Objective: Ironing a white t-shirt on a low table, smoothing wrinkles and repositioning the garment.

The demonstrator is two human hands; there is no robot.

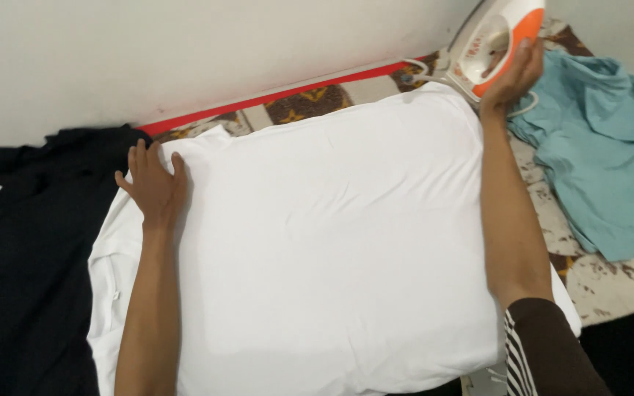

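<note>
Pressing flat with spread fingers, the left hand [154,183] rests on a smooth white shirt [332,242]; the right hand [514,73] fingers curl around an orange-and-white iron [494,40].

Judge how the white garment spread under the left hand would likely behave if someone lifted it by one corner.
The white garment would probably droop and fold: it lies flat in soft creases. It looks thin, so likely light. Pushed, it may bunch rather than slide, which may be why the left hand presses on it while the right hand holds the iron.
</note>
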